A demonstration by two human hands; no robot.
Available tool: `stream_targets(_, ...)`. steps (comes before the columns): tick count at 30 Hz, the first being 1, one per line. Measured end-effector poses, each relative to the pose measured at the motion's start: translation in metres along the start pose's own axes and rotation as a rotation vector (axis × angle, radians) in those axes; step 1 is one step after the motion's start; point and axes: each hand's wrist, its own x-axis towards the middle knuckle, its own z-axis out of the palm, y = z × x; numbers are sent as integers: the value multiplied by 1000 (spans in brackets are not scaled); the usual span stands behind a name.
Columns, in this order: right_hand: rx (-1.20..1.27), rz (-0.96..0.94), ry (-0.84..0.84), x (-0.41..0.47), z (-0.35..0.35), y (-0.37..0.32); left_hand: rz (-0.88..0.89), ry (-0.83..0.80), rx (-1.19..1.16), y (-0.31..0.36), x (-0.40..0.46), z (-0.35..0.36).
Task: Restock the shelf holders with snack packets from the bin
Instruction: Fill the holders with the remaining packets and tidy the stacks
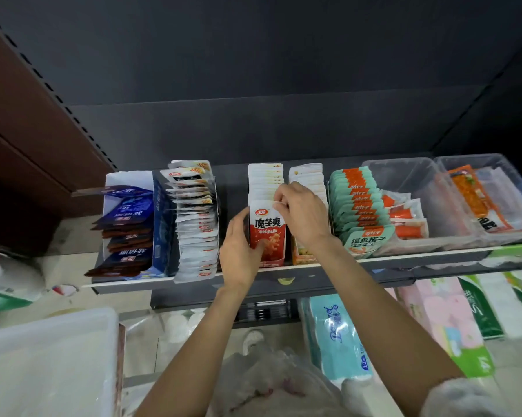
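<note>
**Asker:** Dark shelf backing, grey ledge, rows of packets standing on edge. What am I looking at?

**Me:** Shop shelving. On the shelf [314,261] sits a line of holders, and I'm working at the red-and-white holder [267,236] in the middle. Blue packets [127,233] lean in a box on the far left, a silver-and-white row [198,224] stands next to them, and a mint-and-orange row [360,212] stands on the far side of my wrist.

**Asker:** What are your hands doing?

**Me:** My left hand [241,251] curls round the holder's left front corner, thumb on its red face, to steady it so the row doesn't slide. My right hand [301,212] pinches the top edges of the snack packets [264,185] near the front of that row, fingers bent down onto them.

**Asker:** Why pinch the tops?

**Me:** I judge it's to square the stack and seat the packets upright, or to open a gap for more. I can't tell which.

**Asker:** How do the packets sit?

**Me:** On their bottom edges, long axis up, faces toward the shelf front. The row itself runs from the front lip back toward the dark panel.

**Asker:** And the bin?

**Me:** A pale plastic bin [49,356] sits low at my left, well apart from the shelf. Its contents are hidden.
</note>
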Motion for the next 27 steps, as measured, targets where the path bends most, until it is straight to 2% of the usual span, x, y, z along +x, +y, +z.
stream_targets(4, 97, 35, 45, 5, -3, -3, 6, 38, 71, 2, 4, 0)
stream_targets(8, 15, 15, -46, 1, 1, -7, -12, 29, 68, 3, 5, -1)
stream_targets(12, 0, 65, 5, -3, 0, -7, -37, -73, -106, 13, 10, 0)
stream_targets(15, 83, 117, 71, -7, -4, -8, -97, -164, -320, 29, 17, -1)
stream_targets(18, 238, 204, 3, -9, 0, -13, -185, -251, -509, 34, 23, 1)
stream_targets(21, 398, 283, -72, -12, 4, -21, -203, -266, -534, 32, 23, 4)
stream_targets(27, 392, 301, -77, -14, 2, -26, -199, -249, -530, 34, 23, 1)
